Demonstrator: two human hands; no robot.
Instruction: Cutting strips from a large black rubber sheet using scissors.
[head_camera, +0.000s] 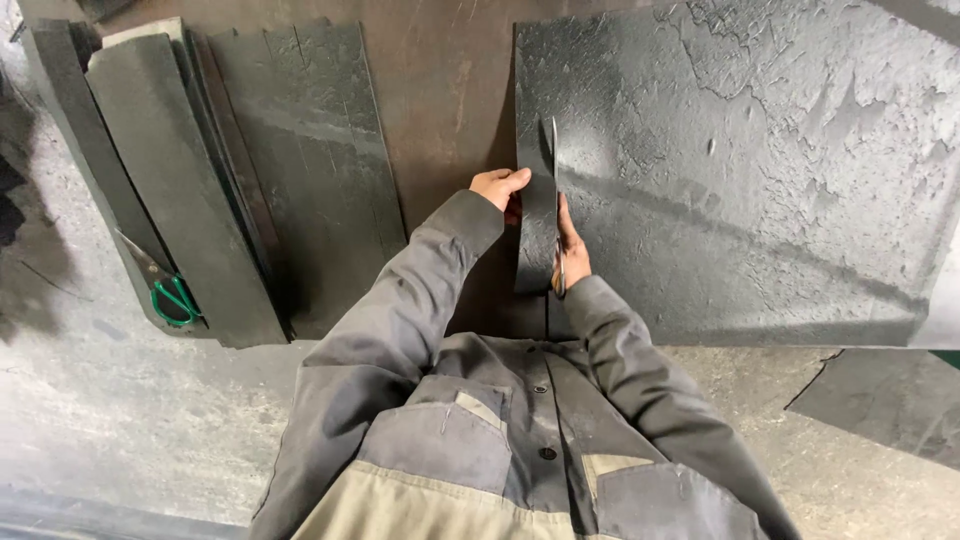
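Cutting in progress: the left hand (497, 187) grips and lifts the narrow strip (537, 235) at the left edge of the large black sheet (740, 180), the right hand (571, 250) clenched on shears (556, 205) beside it; the next stroke calls for a straight line.

The strip (537, 225) hides most of the right hand (572, 250) — grip unclear.
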